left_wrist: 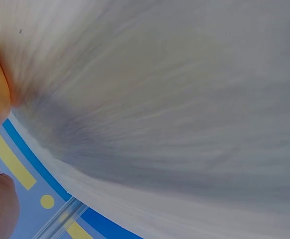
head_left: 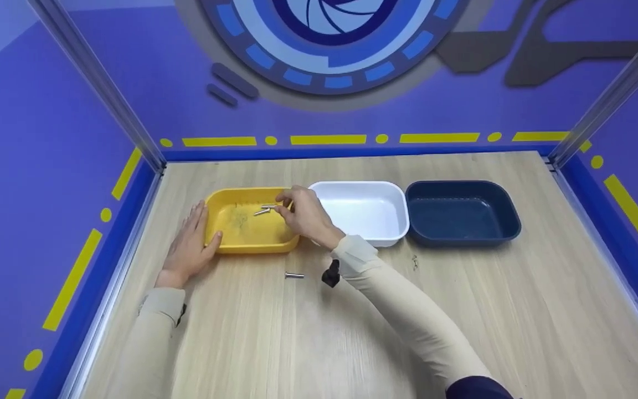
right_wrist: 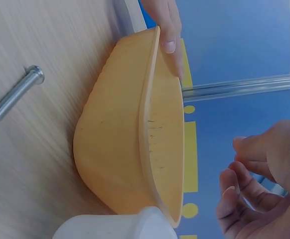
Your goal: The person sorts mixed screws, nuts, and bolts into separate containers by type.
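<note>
My left hand (head_left: 188,249) lies along the left side of the yellow tray (head_left: 252,247), fingers straight and thumb at its front left corner. In the right wrist view its fingertips overlap the tray's rim. My right hand (head_left: 303,213) is over the tray's right end, fingers loosely bent, a gap between thumb and index finger; nothing shows between the fingertips (right_wrist: 239,143) in the right wrist view. Just left of these fingers, inside the tray, are two small metal bolts (head_left: 262,211). Another bolt (right_wrist: 18,93) lies on the table in front of the tray.
A white tray (head_left: 363,241) adjoins the yellow one, with a dark blue tray (head_left: 463,241) at its right. Small dark marks (head_left: 415,262) show on the wooden table (head_left: 319,343). Blue panels (head_left: 352,122) enclose the back and sides.
</note>
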Motion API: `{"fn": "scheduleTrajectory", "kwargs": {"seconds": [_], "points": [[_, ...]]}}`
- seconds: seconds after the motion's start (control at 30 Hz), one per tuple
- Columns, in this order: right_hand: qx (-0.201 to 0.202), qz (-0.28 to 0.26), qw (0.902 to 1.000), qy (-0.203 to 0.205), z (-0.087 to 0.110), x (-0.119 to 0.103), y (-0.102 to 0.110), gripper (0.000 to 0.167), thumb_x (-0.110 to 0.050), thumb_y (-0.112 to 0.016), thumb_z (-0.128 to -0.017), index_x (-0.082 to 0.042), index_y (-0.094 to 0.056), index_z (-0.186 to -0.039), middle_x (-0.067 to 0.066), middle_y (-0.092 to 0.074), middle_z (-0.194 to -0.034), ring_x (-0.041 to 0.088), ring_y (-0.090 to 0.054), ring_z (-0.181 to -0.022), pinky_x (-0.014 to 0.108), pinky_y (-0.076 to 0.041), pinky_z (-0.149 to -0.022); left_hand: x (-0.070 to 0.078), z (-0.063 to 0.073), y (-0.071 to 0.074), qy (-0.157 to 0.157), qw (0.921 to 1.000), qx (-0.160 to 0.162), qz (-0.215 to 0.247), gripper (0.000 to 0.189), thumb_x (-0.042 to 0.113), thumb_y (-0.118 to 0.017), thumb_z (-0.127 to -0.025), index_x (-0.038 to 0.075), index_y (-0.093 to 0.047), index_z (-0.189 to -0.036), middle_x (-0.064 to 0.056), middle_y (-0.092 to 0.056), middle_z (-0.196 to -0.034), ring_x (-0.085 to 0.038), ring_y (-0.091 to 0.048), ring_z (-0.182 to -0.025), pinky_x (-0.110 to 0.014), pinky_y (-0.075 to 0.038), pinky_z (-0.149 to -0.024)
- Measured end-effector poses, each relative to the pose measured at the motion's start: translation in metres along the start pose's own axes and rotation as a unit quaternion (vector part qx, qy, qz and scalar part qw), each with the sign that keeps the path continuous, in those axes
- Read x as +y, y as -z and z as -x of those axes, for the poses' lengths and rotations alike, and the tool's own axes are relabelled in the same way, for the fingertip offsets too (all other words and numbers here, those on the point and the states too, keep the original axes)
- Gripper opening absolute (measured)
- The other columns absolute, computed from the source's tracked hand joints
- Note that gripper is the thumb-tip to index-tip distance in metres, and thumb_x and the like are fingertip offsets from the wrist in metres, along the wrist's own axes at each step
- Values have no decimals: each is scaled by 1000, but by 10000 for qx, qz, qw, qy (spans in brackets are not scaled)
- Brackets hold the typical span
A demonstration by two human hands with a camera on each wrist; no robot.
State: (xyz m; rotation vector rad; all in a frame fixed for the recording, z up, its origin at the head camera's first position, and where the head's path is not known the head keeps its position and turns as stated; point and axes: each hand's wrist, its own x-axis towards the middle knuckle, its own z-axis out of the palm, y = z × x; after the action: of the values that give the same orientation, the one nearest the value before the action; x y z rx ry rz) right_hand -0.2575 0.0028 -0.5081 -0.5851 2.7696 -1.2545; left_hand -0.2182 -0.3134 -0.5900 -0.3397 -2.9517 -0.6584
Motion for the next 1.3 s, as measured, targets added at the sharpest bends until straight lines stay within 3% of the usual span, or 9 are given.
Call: {"fn": "scheduleTrajectory", "kwargs": {"seconds": [0.37, 0.77, 1.3], "points": [[50, 2, 9990, 453, 19, 6, 2, 20, -14, -73, -102, -5, -78, -120, 7, -72, -105, 16, -66, -89, 23, -59, -73, -1, 1, -1, 7, 10000, 35, -55, 79, 40, -49, -112, -4, -16, -169, -20, -12, -179, -42, -14, -165, -59, -16, -135], [385, -745, 9938, 730, 47, 19, -4, 18, -10, -76, -100, 2, -78, -113, 10, -74, -97, 17, -68, -82, 23, -60, -73, 0, 1, -1, -6, 10000, 41, -46, 80, 42, -49, -112, -3, -17, -169, -20, -13, -179, -42, -14, -165, -60, -16, -135], [374, -1194, 9906, 555, 78, 34, -17, 18, -9, -78, -97, 1, -79, -112, 9, -75, -97, 12, -67, -82, 23, -61, -74, -1, 0, -1, -26, 10000, 64, 21, 80, 41, -49, -112, -3, -17, -169, -21, -13, -179, -42, -13, -166, -60, -14, -135]]}}
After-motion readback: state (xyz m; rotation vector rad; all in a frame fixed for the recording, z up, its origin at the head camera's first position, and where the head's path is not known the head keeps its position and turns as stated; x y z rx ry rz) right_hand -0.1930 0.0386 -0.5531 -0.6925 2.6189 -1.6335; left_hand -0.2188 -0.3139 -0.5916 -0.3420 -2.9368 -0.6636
